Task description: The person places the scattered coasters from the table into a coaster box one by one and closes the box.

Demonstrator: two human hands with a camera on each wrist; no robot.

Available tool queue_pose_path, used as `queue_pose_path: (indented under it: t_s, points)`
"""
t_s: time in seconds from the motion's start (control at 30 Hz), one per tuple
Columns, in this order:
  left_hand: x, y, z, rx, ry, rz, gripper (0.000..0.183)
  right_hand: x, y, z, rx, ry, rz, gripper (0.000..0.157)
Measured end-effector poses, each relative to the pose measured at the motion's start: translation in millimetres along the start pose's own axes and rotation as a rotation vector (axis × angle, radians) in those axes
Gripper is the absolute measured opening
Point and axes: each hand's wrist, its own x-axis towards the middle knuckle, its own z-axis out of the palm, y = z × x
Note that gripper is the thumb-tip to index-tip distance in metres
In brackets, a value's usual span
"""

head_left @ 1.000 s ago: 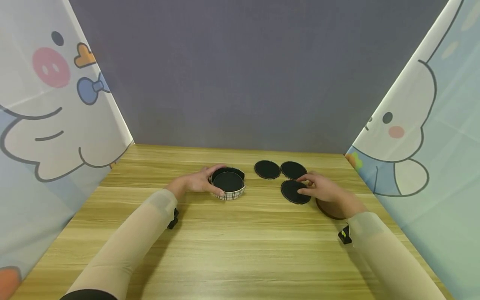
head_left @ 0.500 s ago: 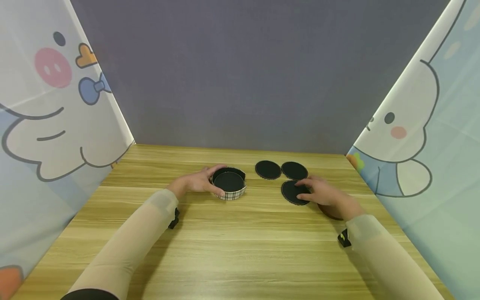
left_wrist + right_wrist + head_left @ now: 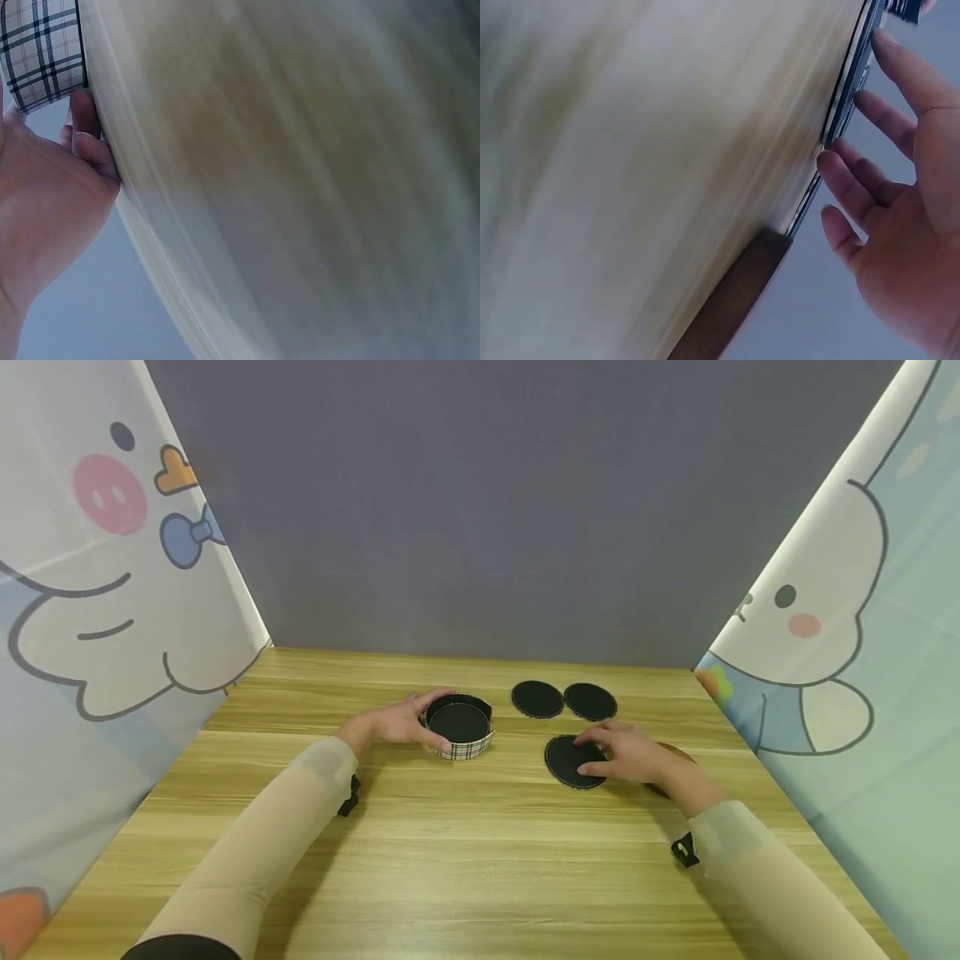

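Left hand (image 3: 401, 722): thumb and fingers curled round the plaid holder (image 3: 467, 750), upright on the bench (image 3: 420, 860); grip narrowed to its wall. Dark round base inside; cannot tell whether it is a loose disc.

Right hand (image 3: 622, 754): grip fairly wide, thumb and fingertips touching the near black disc (image 3: 564, 763), flat on the bench right of the holder. Two black discs, left (image 3: 537, 699) and right (image 3: 590, 702), lie side by side behind it. Brown round piece (image 3: 731, 304) mostly hidden by the right wrist.

Step, as judged: handling the near disc, holder steadied. Lifting it would call for a fingertip under its thin edge.
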Motion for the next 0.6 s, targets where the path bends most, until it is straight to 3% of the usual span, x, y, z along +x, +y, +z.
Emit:
queue_pose_path:
  t_s: [0.37,0.6]
  points:
    - [3.1,-0.9,-1.3,-0.003,-0.012,-0.007,0.125,7,-20,3.2,0.054,-0.068,-0.006,0.054]
    - [1.4,0.5,-0.8,-0.015,-0.005,-0.005,0.12,10,-31,4.8,0.047,-0.09,-0.016,0.049]
